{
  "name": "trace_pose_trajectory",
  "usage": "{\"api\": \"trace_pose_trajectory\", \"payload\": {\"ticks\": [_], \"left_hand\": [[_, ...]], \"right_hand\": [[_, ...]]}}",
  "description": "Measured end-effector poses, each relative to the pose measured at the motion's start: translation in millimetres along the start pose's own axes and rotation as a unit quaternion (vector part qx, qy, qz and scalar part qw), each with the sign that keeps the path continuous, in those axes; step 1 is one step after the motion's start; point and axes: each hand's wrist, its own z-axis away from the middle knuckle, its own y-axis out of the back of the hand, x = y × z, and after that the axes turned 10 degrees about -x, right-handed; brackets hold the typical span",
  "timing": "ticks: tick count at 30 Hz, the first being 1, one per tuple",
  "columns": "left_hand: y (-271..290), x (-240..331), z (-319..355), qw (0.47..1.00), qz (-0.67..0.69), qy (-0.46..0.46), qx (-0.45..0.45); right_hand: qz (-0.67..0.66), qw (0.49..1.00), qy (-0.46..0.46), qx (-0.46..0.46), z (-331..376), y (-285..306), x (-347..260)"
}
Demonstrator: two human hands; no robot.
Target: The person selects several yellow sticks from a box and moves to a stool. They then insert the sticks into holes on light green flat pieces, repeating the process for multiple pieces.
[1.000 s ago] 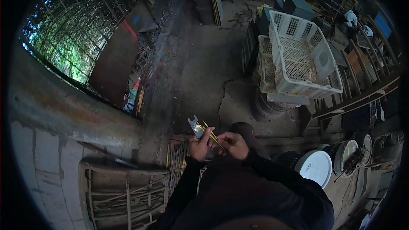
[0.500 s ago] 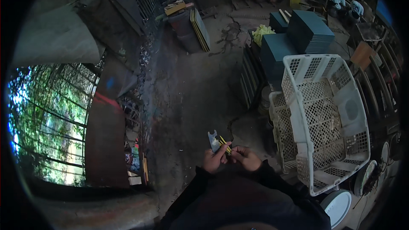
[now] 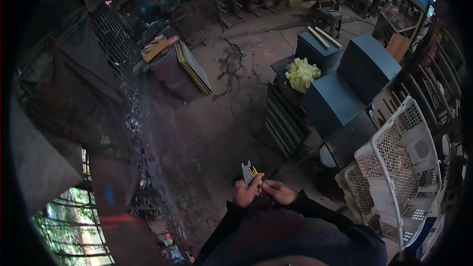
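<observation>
The view has swung so that the white crate (image 3: 422,150) sits at 3 o'clock from the hands and the blue-grey stack (image 3: 329,99) at 1 o'clock, yet the work stays in hand, nothing set down. The left hand (image 3: 245,194) grips a notched grey plate (image 3: 246,172) and thin yellow sticks (image 3: 254,172), jutting toward 11 o'clock; the right hand (image 3: 282,193) curls its fingers beside the sticks, whether pinching them I cannot tell
</observation>
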Motion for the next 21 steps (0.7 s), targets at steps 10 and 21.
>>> {"api": "trace_pose_trajectory", "payload": {"ticks": [10, 21], "left_hand": [[214, 88, -158, 0.993, 0.084, 0.052, -0.072], [320, 160, -447, 0.997, 0.072, 0.018, -0.016]], "right_hand": [[-0.188, 0.981, 0.036, 0.032, -238, 22, -115], [-0.215, 0.974, 0.063, 0.036, -458, 198, -237]]}}
